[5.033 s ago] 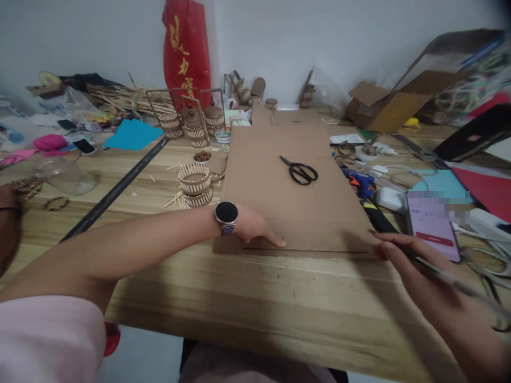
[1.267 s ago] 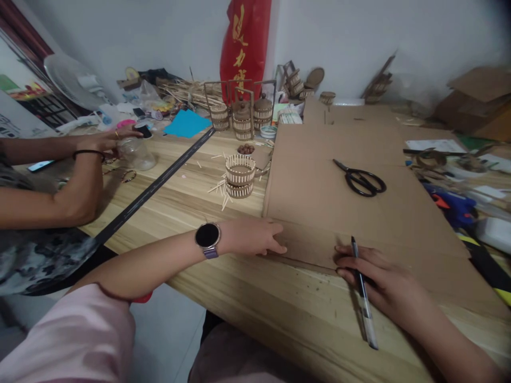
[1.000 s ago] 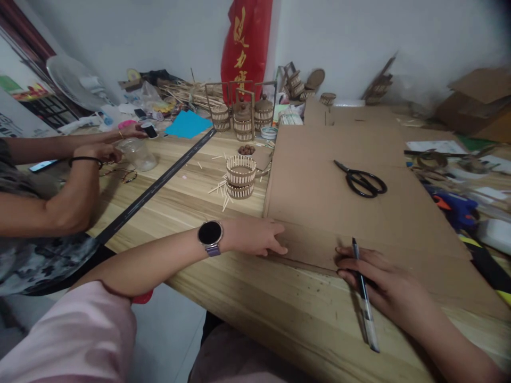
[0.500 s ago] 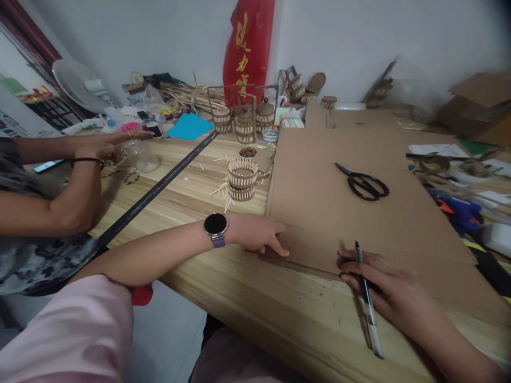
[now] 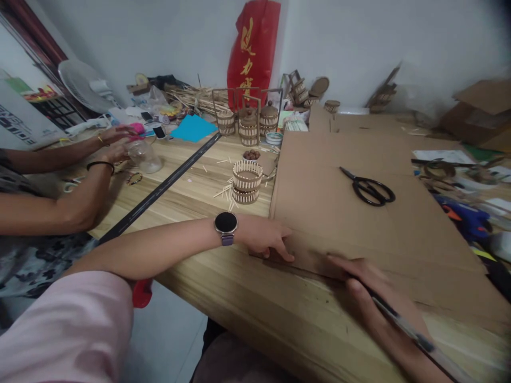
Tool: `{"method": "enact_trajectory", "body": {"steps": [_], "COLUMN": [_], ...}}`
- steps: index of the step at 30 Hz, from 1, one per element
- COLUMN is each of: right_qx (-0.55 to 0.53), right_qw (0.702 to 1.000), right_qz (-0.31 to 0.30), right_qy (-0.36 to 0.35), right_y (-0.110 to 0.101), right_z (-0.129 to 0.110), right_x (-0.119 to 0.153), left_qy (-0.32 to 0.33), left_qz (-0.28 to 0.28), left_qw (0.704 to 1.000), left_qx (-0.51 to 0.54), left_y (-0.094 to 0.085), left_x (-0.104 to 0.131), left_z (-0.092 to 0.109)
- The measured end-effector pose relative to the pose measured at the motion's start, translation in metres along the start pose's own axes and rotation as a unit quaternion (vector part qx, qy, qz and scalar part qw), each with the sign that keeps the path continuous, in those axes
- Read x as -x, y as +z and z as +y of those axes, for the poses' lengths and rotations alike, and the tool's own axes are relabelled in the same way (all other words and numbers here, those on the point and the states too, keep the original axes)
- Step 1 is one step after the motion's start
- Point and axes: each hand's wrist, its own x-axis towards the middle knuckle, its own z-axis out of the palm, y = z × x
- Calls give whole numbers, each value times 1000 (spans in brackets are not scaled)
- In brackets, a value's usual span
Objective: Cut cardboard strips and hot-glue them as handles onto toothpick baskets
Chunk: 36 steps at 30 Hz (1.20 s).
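Pale wood-grain desk point(image 5: 223, 290). Centre: left hand point(image 5: 266, 236), ungripping, on flat brown cardboard sheet point(image 5: 315, 194). Lower right: right hand point(image 5: 390, 297) grasps slim grey-and-black pen point(image 5: 423, 344). Risk: light pressure, sheet skidding.

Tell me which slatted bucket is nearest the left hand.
The open-topped bucket without a handle, standing beside loose sticks. The others sit farther from the left hand, and the three buckets before the red bag have tall handles.
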Motion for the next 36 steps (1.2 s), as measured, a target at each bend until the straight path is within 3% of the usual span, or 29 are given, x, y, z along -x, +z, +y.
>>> {"method": "enact_trajectory", "body": {"steps": [4, 8, 12, 19, 28, 32, 36], "right_qx": [-110, -120, -110, -83, -75, -81, -66], "right_qw": [992, 986, 986, 990, 992, 990, 992], "right_qz": [-57, -8, 16, 12, 5, 20, -1], "right_qy": [36, 115, 121, 116, 102, 115, 110], "right_y": [33, 70, 88, 94, 96, 86, 63], "right_z": [-43, -70, -74, -70, -72, -71, -57], "right_x": [6, 2, -3, -3, -4, -3, 1], "left_qy": [7, 18, 39, 49, 26, 24, 7], "left_qz": [7, 13, 6, 36, 3, -4, -12], "left_qw": [1000, 1000, 999, 998, 999, 1000, 1000], "left_qx": [17, 16, 7, 22, 29, 11, 7], "left_y": [0, 0, -1, -1, -6, -6, -5], "left_x": [-3, -6, -7, -5, -5, -3, -3], "left_z": [-4, -7, -7, -8, -4, -3, -3]}}
